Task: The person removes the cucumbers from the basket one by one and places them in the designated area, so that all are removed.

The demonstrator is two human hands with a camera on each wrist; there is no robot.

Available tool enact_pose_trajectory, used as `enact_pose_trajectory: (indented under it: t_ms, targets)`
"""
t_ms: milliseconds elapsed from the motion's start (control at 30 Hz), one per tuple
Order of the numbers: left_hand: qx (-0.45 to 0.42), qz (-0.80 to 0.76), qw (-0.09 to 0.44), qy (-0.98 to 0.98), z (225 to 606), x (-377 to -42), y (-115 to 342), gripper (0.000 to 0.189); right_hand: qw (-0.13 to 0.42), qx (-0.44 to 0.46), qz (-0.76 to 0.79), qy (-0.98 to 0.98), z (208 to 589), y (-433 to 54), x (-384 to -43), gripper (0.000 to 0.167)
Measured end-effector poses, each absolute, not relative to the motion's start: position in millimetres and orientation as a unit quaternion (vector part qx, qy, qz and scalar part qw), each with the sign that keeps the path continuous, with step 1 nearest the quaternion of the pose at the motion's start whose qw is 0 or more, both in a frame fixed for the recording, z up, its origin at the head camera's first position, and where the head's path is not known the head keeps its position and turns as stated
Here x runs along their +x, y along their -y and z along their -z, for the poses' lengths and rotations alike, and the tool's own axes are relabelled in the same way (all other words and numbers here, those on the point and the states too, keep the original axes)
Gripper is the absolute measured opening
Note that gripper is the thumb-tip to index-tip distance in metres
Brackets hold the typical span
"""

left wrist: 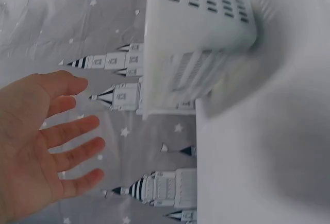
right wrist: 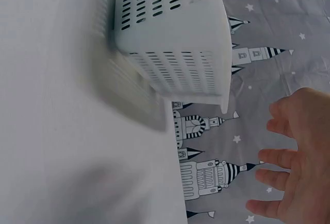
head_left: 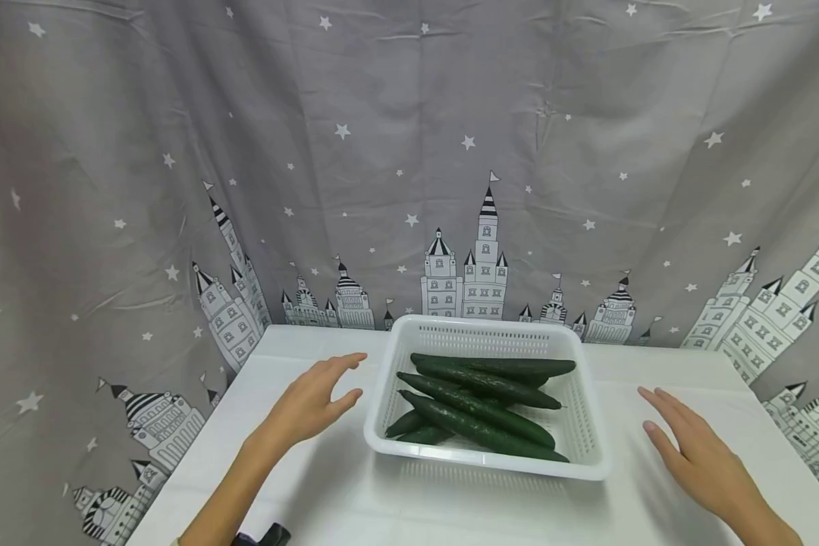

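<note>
A white plastic basket (head_left: 590, 425) with slotted walls stands on the white table and holds several long dark green cucumbers (head_left: 481, 413), piled loosely. Left of it, my left hand (head_left: 314, 398) hovers with fingers spread, apart from the basket's side. My right hand (head_left: 703, 455) is off to the right of the basket, its fingers extended and holding nothing. Both wrist views show the basket's outer wall (left wrist: 206, 33) beyond the hand, with a gap between the fingertips and the plastic.
The white table (head_left: 478, 516) reaches back to a grey curtain (head_left: 382, 189) printed with stars and castles, which also hangs along both sides. A small black object (head_left: 273, 535) shows at the bottom edge near my left forearm.
</note>
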State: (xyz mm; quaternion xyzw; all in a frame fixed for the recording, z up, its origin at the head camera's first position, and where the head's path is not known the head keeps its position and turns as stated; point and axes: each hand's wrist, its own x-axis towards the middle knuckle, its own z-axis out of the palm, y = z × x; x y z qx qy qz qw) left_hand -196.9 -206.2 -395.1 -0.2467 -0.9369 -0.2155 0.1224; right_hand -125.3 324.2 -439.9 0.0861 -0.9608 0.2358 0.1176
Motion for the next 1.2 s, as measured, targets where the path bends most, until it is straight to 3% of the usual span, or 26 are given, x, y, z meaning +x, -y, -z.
enact_pose_trajectory:
  t_ms: [433,867,1200]
  targets:
    - [-0.323,0.273,0.093,0.902,412,-205,162,0.046,0.08,0.084,-0.332,0.936,449,-303,-138,0.049]
    - [-0.379,0.309,-0.006,0.872,427,-214,114,0.046,0.012,0.042,-0.393,0.918,458,-276,-151,0.055]
    - [-0.388,0.283,-0.05,0.876,439,-223,77,0.045,-0.012,0.021,-0.425,0.905,460,-266,-159,0.057]
